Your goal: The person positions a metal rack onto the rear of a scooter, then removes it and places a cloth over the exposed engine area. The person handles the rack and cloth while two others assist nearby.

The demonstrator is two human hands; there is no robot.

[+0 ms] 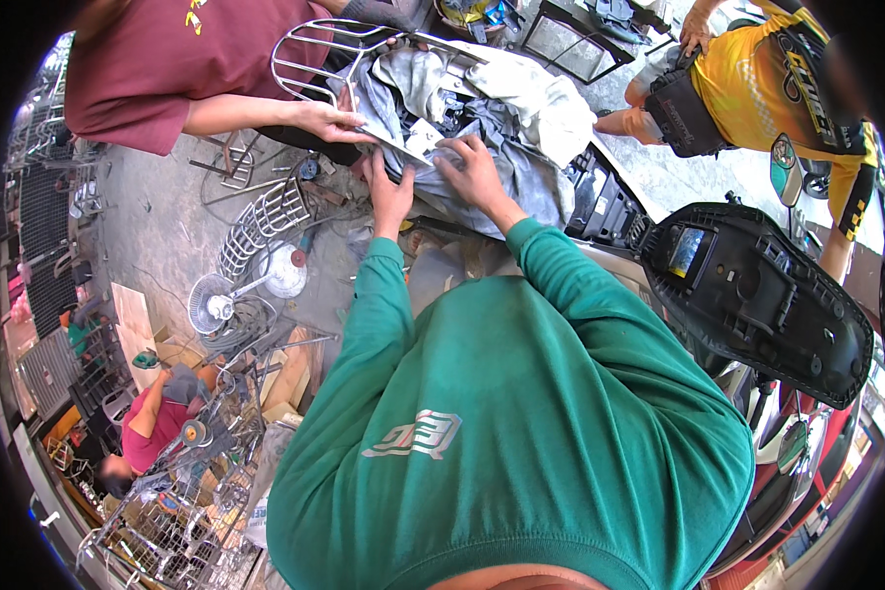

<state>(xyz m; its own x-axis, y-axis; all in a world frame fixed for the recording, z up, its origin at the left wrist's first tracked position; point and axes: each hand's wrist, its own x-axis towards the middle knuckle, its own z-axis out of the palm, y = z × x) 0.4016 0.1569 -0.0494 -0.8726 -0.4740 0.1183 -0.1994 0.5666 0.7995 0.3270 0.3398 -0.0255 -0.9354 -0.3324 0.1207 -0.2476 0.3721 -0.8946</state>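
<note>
A metal luggage rack (329, 51) with a barred, curved end is held over the seat area of a motorcycle, where grey and white cloth (533, 103) is draped. One of its flat arms slants down toward me. My left hand (391, 195) is at the near edge of this flat arm, fingers closed at it and their tips partly hidden. My right hand (474, 177) lies by the arm's lower end, fingers apart and bent over the grey cloth. Another person's hand (332, 120) grips the rack from the left.
The motorcycle's black seat (767, 295) is tipped up at my right. A person in a yellow shirt (757, 84) stands beyond it. On the floor to the left are a fan (211, 303), a chrome rack (265, 224) and loose cables. A seated person in red (157, 428) is among metal frames.
</note>
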